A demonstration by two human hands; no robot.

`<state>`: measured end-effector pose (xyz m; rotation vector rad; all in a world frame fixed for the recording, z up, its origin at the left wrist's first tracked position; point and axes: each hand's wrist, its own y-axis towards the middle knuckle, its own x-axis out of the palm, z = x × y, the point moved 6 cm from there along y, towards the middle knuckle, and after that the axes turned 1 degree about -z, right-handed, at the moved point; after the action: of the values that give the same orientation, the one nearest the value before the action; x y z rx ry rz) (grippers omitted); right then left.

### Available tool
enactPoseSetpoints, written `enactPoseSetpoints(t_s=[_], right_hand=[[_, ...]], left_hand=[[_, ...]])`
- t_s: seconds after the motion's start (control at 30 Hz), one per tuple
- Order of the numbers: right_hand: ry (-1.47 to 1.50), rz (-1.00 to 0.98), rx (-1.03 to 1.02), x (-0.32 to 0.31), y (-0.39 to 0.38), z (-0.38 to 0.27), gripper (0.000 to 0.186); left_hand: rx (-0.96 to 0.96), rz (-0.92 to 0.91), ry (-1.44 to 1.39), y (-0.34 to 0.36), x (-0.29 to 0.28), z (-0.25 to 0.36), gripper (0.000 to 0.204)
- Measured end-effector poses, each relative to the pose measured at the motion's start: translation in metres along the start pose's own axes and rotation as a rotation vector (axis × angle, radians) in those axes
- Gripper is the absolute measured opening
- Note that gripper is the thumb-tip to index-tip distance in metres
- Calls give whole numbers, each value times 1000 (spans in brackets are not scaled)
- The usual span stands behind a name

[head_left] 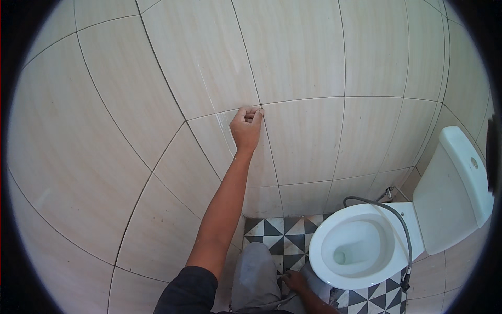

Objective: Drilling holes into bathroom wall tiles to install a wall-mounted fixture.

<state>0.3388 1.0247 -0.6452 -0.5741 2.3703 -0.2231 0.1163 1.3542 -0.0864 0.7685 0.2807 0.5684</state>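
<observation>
My left hand (248, 127) reaches up to the beige tiled wall (303, 131). Its fingers are pinched together at a crossing of the dark tile joints, and a tiny dark tip shows by the fingertips. What they hold, if anything, is too small to name. A pale streak (226, 133) marks the tile just left of this hand. Low down, my right hand (296, 282) rests by my grey-trousered legs (256, 277). It is small and shaded, so its fingers are hard to read.
A white toilet (323, 261) with its bowl uncovered stands at the right, its cistern (452, 193) against the side wall. A grey hose (400, 217) runs from a wall valve (388, 192) across the rim. Black and white patterned tiles (272, 228) cover the floor.
</observation>
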Motion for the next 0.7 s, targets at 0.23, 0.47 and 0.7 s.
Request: enactPoseSetpoints(t_s=[0.23,0.47,0.7], right_hand=[[-37,-10,30,4,0,0,48],[17,24,7,-10,0,-13,47],[101,89,11,-15,-8,-17,43]], left_hand=[[-55,32,74,-2,-2,8,19],[-52,-28,60,10,-2,1,16],[-135,-78,-128,11,-3,-7,14]])
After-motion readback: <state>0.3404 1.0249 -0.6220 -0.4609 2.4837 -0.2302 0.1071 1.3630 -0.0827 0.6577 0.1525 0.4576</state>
